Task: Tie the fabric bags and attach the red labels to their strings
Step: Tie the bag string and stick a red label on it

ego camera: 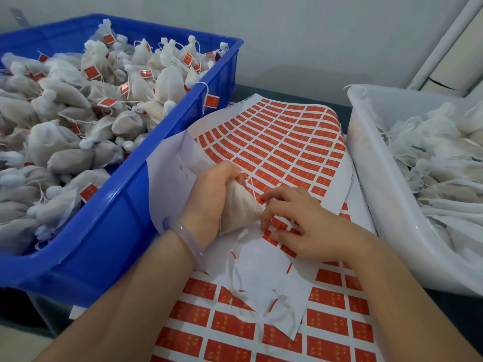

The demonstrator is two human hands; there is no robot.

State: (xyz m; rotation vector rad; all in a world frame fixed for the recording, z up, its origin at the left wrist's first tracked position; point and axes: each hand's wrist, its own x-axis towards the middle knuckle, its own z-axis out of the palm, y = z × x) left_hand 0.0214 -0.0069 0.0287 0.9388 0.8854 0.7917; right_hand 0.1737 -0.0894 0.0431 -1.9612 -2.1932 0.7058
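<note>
My left hand grips a filled whitish fabric bag by its gathered neck, over a sheet of red labels. My right hand lies beside the bag on that sheet, fingertips curled down onto the red labels at the sheet's peeled edge. Whether a label is pinched between the fingers cannot be told. A thin string runs from the bag's neck toward my right hand. A second sheet of red labels lies nearer to me, partly under peeled white backing paper.
A blue crate on the left is heaped with tied bags carrying red labels. A translucent white bin on the right holds untied fabric bags. Loose string scraps lie on the backing paper. A wall stands behind.
</note>
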